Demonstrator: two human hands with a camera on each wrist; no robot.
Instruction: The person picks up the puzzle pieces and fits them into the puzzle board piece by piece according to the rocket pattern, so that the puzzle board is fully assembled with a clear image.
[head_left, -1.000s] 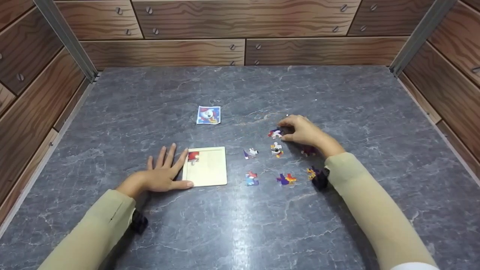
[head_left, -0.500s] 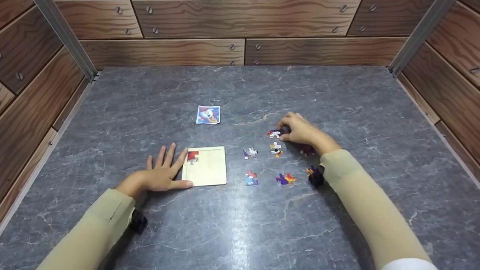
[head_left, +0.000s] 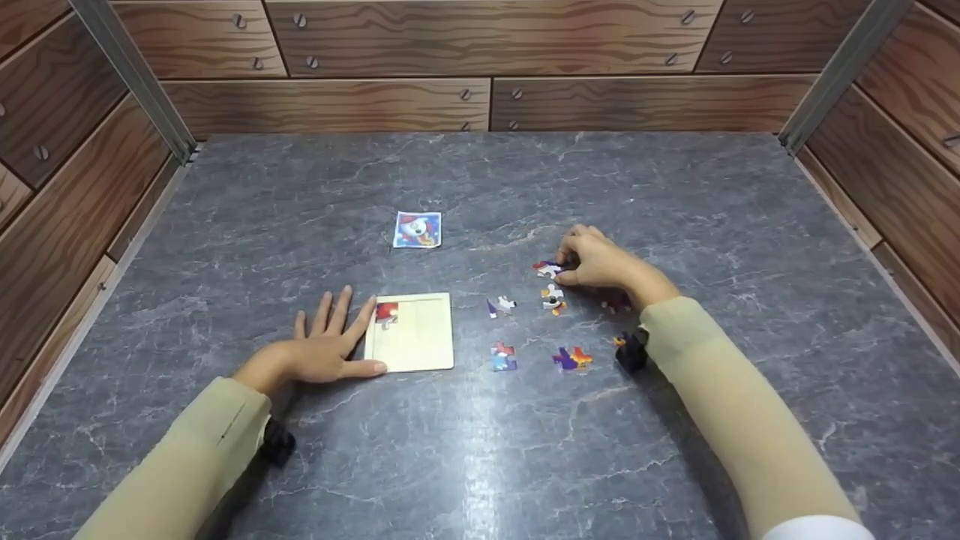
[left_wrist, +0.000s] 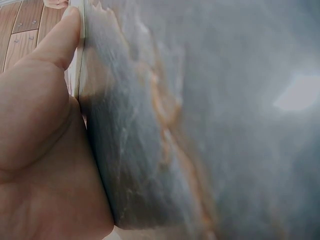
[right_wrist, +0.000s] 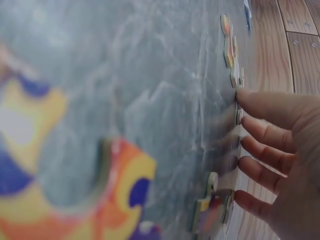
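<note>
One jigsaw piece (head_left: pixel 547 270), red, white and seemingly purple

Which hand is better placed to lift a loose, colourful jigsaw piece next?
Probably the right hand: it is at a red, white and purple jigsaw piece; the left hand touches the square, cream puzzle tray, farther away.

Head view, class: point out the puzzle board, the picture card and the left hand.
Puzzle board (head_left: pixel 420 341), head view: bare middle.
Picture card (head_left: pixel 418 230), head view: printed middle.
Left hand (head_left: pixel 324 357), head view: back of hand.
</note>
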